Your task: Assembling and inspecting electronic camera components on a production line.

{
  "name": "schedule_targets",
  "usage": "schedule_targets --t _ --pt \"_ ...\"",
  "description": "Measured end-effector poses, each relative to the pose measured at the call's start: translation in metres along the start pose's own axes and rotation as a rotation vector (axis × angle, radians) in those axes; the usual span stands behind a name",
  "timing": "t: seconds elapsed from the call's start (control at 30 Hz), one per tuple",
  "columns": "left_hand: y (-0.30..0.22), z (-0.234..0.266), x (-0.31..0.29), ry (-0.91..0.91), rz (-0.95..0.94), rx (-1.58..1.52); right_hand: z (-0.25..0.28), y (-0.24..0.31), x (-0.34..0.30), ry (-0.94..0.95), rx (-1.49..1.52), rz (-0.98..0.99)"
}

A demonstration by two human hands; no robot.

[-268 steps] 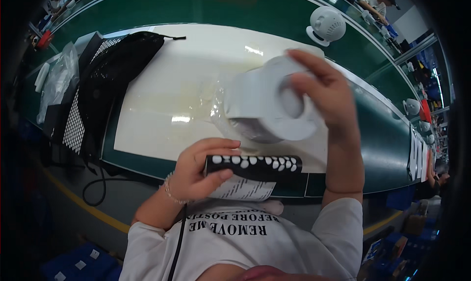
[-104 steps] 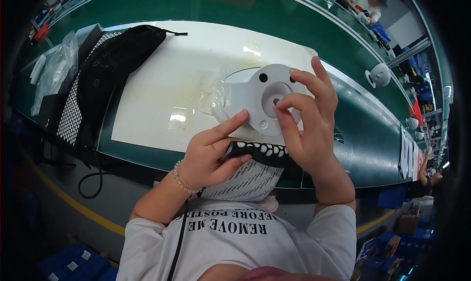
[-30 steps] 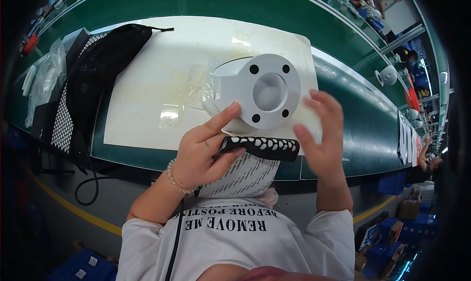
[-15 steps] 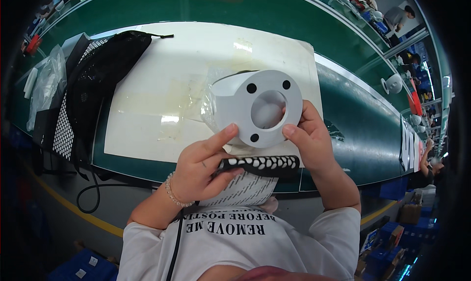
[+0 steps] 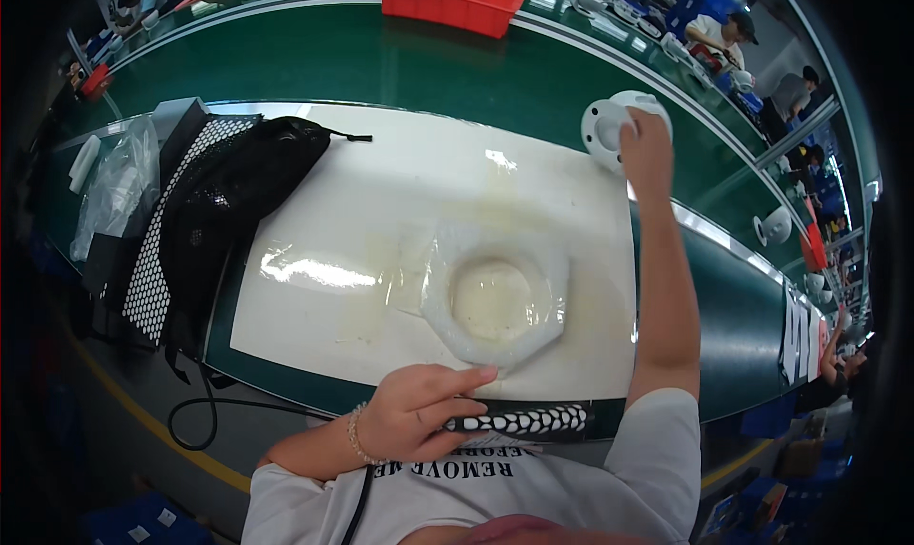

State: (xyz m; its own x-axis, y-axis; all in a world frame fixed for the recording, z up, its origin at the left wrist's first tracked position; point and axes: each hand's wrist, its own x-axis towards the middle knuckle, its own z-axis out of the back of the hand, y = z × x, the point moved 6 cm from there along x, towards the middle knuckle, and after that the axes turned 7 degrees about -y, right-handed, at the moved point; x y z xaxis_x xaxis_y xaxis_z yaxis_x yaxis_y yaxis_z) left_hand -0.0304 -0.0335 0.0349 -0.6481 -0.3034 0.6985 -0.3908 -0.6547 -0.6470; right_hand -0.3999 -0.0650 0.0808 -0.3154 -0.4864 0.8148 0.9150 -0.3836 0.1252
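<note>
My left hand (image 5: 409, 416) is closed around a corded hand tool (image 5: 524, 418) with a black-and-white patterned grip, its index finger stretched toward a ring-shaped holder. The tool's working end cannot be made out. In front of it, the whitish ring-shaped holder (image 5: 443, 293), wrapped in clear film, lies on a white sheet (image 5: 314, 193). My right arm reaches far forward to the right. There my right hand (image 5: 649, 150) grips a white round housing (image 5: 600, 143) with black dots on its flange, over the sheet's far right corner beside the green belt.
A black mesh bag (image 5: 224, 188) lies over a perforated rack at left, with a clear plastic bag (image 5: 119, 188) beside it. A red bin (image 5: 452, 7) stands across the green belt (image 5: 314, 55). Another white housing (image 5: 773, 226) sits at right. Several people work farther off.
My right hand has carried the white housing from above the holder to the far right, uncovering the holder. My left hand has let go of the housing and still holds the tool.
</note>
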Motion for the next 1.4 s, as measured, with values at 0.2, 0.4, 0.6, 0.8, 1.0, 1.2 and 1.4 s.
schedule_targets --t 0.2,0.4,0.6,0.8,1.0,1.2,1.4 --pt "0.002 -0.002 0.002 0.025 0.022 -0.066 -0.081 -0.028 -0.021 0.157 -0.245 0.062" --pt "0.004 -0.001 0.006 0.014 0.084 -0.057 -0.108 -0.041 -0.038 0.375 -0.171 -0.130" --pt "0.009 0.009 0.006 -0.029 0.243 -0.131 -0.087 -0.035 -0.055 0.232 -0.074 -0.118" --pt "0.007 0.042 0.040 -0.186 0.256 -0.022 -0.028 0.019 -0.077 0.141 0.378 -0.145" --pt "0.076 0.051 0.100 -0.310 0.466 -0.120 -0.013 0.035 -0.121 0.331 1.291 -0.641" --pt "0.160 0.034 0.073 -0.350 0.742 -0.188 -0.004 0.090 -0.114 0.478 1.487 -0.837" --pt "0.155 0.015 0.074 -0.304 0.826 -0.397 0.003 0.092 -0.116 0.567 1.243 -0.797"
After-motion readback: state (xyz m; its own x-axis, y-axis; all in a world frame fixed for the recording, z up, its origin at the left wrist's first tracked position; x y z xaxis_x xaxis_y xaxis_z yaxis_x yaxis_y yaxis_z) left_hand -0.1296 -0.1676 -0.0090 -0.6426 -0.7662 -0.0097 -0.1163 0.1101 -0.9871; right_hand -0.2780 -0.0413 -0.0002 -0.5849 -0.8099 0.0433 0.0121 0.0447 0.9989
